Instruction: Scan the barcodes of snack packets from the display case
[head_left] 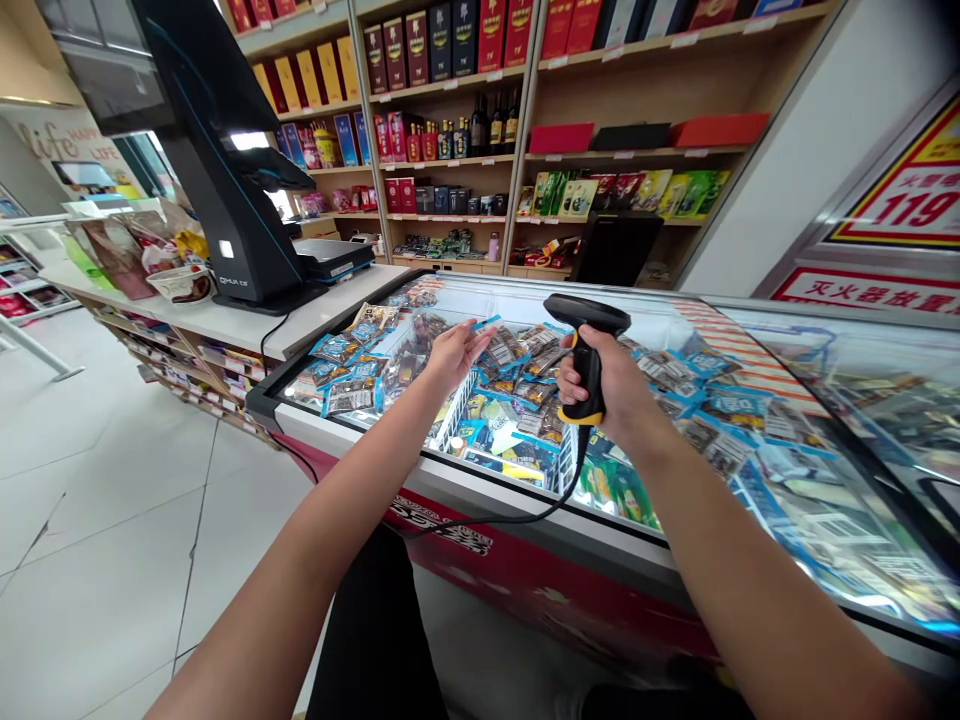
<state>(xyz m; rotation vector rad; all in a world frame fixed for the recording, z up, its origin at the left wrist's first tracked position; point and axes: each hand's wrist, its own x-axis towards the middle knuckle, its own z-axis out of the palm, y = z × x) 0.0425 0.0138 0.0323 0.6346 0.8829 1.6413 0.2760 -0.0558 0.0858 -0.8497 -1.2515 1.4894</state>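
Barcode scanner (591, 375) above chest freezer (540, 590), handle's long axis near upright, head uppermost, butt downward, cord (517, 518) looping from it. Right hand (621, 378) wrapped closely round handle. Left hand (452, 355) beside it, fingers half-curled at blue-edged packet (505, 350); cannot tell whether pinched. Shelves (450, 75) beyond.
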